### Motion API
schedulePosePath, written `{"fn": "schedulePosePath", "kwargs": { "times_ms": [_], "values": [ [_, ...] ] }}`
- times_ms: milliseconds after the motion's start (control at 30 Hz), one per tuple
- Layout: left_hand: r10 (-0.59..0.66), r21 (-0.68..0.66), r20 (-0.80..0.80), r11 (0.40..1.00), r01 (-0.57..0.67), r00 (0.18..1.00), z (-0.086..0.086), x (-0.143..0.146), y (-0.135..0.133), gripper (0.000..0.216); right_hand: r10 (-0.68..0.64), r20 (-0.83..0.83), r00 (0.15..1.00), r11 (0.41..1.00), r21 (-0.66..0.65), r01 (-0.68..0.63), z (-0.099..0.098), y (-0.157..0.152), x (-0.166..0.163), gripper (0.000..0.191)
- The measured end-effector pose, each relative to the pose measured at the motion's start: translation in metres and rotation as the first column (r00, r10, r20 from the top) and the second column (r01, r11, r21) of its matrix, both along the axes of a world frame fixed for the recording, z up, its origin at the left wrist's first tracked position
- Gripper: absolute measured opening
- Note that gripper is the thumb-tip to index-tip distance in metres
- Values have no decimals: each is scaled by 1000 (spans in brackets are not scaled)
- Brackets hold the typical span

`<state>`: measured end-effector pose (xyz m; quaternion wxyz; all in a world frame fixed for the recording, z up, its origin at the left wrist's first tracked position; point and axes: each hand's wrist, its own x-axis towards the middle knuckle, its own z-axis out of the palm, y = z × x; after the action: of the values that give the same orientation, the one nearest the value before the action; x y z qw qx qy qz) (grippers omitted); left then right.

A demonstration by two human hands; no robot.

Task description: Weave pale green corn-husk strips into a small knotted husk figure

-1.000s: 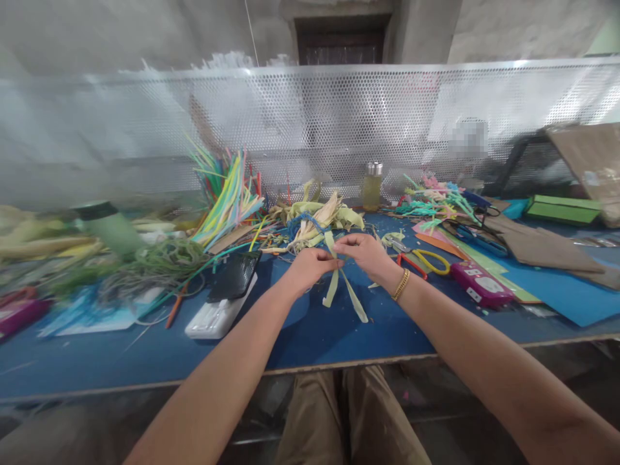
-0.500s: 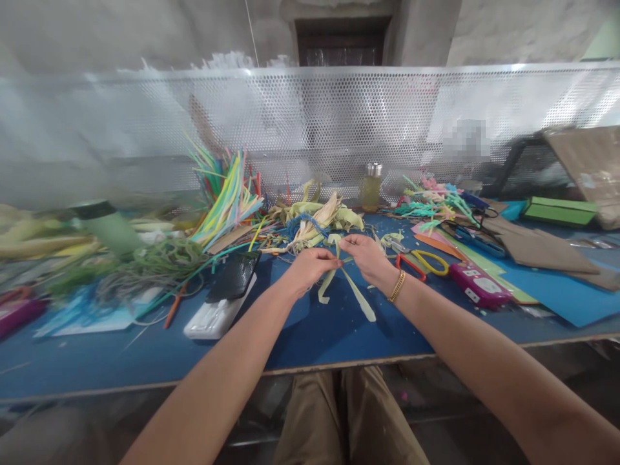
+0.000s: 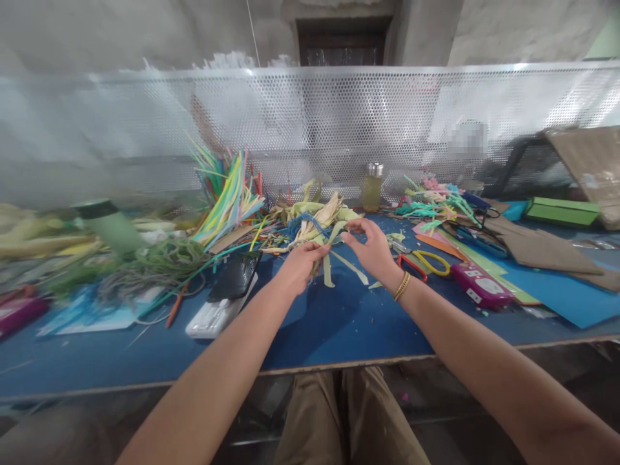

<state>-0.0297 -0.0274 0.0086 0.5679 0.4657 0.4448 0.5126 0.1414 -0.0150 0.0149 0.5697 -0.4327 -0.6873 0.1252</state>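
Left hand point(image 3: 303, 263) with strips point(image 3: 328, 271) (pale green)

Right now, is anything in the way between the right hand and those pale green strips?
Nothing visible stands between the right hand and the pale green strips. The left hand pinches them close by, and the husk pile lies beyond, not between.

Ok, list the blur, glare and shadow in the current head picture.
Head view: the left side is smeared, green bottle included; head view: bright glare spots along the top rim of the perforated panel; head view: soft shadow on the blue table below the left hand.
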Motion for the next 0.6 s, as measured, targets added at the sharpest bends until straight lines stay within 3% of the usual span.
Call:
{"fn": "schedulePosePath", "kwargs": {
  "times_ms": [100,233,333,467,600],
  "values": [
    [46,-55,153,998,-38,987,2,-1,2,31,-91,241,966,993,100,69,5,-11,-2,22],
    [-12,-60,270,998,29,963,2,0,4,26,41,431,902,999,-26,-33,-1,-16,-11,29],
    [-86,-55,289,993,107,953,1,0,5,19,77,400,913,995,-91,-44,-8,-11,-14,24],
    [-77,-63,270,993,98,960,4,-1,2,14,151,266,952,981,-162,-110,-12,-4,-12,17],
    [-90,-53,234,993,105,968,6,-3,0,18,200,233,952,969,-193,-156,-11,-3,-10,16]
  ]
}}
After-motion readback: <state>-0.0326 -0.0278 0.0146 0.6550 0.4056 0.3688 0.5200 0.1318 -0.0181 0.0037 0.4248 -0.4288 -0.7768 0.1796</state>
